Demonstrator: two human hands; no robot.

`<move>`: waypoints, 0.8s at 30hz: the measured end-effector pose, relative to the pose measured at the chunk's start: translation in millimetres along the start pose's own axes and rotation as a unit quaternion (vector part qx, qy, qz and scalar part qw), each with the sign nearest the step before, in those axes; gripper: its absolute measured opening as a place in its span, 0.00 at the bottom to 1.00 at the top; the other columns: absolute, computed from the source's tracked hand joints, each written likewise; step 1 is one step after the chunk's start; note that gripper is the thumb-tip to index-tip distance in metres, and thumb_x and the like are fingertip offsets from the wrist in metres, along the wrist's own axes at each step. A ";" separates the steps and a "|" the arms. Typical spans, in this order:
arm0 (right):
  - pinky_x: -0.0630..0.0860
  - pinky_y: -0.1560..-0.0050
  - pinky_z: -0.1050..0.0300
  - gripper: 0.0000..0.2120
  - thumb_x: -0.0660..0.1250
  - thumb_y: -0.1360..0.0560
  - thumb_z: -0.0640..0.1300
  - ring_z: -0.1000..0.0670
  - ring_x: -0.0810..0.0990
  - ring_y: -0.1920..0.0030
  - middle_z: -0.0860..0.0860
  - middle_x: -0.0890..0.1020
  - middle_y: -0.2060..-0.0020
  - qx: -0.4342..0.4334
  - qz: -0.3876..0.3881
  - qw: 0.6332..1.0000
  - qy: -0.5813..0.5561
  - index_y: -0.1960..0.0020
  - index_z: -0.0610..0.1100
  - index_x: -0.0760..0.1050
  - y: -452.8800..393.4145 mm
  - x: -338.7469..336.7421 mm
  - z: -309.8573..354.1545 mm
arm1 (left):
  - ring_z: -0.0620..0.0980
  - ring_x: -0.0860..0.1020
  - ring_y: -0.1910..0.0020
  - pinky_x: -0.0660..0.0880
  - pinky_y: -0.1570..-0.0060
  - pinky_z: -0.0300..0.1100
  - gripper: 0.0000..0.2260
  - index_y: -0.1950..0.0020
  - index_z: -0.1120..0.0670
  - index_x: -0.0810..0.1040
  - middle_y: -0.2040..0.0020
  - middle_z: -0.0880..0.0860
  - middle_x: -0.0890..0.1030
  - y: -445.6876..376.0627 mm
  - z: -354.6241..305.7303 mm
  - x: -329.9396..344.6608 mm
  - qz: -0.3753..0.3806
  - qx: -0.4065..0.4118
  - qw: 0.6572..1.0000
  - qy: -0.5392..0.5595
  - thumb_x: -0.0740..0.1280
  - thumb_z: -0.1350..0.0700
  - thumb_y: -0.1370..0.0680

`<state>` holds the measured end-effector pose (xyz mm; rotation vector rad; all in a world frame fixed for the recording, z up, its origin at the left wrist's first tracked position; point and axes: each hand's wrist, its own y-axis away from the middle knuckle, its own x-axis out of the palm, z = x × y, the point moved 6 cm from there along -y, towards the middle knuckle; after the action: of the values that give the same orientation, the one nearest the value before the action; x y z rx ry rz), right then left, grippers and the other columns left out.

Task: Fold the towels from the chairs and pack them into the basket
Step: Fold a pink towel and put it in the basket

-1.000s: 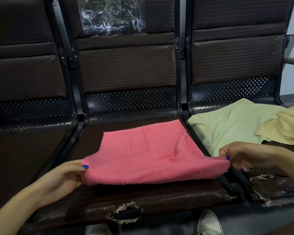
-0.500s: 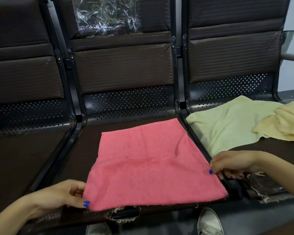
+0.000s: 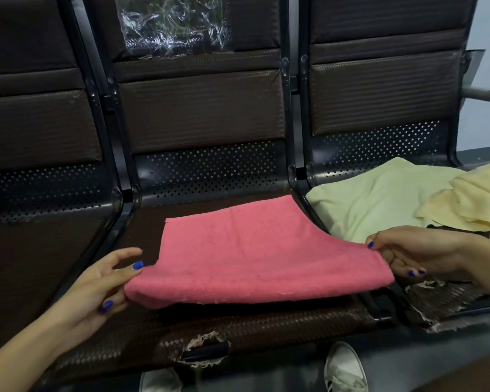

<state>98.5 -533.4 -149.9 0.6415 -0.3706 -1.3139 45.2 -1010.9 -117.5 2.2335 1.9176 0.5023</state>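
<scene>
Lying across the middle seat (image 3: 238,332) of a row of dark brown chairs, a pink towel (image 3: 252,256) has its near edge lifted off the cushion and doubled into a soft fold, while its far edge rests flat near the perforated metal backrest. The left hand (image 3: 105,287) pinches the near left corner of the towel between thumb and fingers, the index finger raised and clear of the cloth. The right hand (image 3: 416,254) pinches the right corner between thumb and forefinger, with the remaining fingers curled beneath. Both hands hold the fabric just above the seat, and the towel sags slightly between them. On the right seat (image 3: 450,298), a pale green towel (image 3: 374,202) lies spread and rumpled, and a pale yellow towel (image 3: 470,199) sits crumpled partly on top of its right side; both are well apart from the hands' grip points, though the green one lies just beside the pink towel's right edge. The upholstery on the middle seat shows a torn patch (image 3: 204,349) at its near edge, and the right seat's near edge is likewise frayed. A sheet of crinkled clear plastic (image 3: 176,24) clings to the middle backrest. Two light shoes (image 3: 343,372) show at the near edge, below the seat.
</scene>
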 end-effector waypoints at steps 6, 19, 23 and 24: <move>0.78 0.63 0.55 0.09 0.63 0.24 0.42 0.47 0.80 0.65 0.42 0.80 0.62 0.005 0.005 1.000 0.006 0.52 0.36 0.77 4.8 7.3 3.0 | 0.42 0.58 0.88 0.57 0.83 0.25 0.29 0.46 0.62 0.77 0.80 0.54 0.67 10.6 -3.9 0.1 0.012 -0.048 0.999 0.009 0.80 0.56 0.44; 0.71 0.77 0.61 0.06 0.57 0.22 0.40 0.49 0.76 0.73 0.46 0.76 0.73 0.138 0.041 0.965 0.219 0.54 0.39 0.70 14.6 38.0 -5.5 | 0.48 0.69 0.81 0.62 0.82 0.32 0.25 0.48 0.57 0.81 0.67 0.58 0.71 32.1 28.4 -4.7 0.213 -0.192 0.939 -0.189 0.82 0.56 0.42; 0.73 0.76 0.60 0.07 0.63 0.25 0.43 0.49 0.77 0.72 0.47 0.76 0.72 0.131 0.063 0.965 0.217 0.51 0.40 0.70 12.9 42.3 -7.6 | 0.52 0.76 0.63 0.74 0.71 0.41 0.33 0.40 0.47 0.79 0.54 0.58 0.78 30.1 33.2 -0.6 0.257 -0.144 0.938 -0.182 0.79 0.65 0.42; 0.74 0.75 0.59 0.11 0.66 0.28 0.45 0.49 0.78 0.71 0.47 0.76 0.71 0.130 0.082 0.962 0.224 0.50 0.40 0.71 14.0 44.1 -7.6 | 0.50 0.76 0.56 0.75 0.64 0.41 0.36 0.38 0.39 0.76 0.47 0.54 0.79 31.0 37.8 0.5 0.286 -0.121 0.915 -0.259 0.79 0.65 0.40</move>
<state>124.1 -572.7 -151.5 1.0822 -0.2178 -0.9336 87.3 -1011.9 -142.4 2.4130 0.8904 0.1605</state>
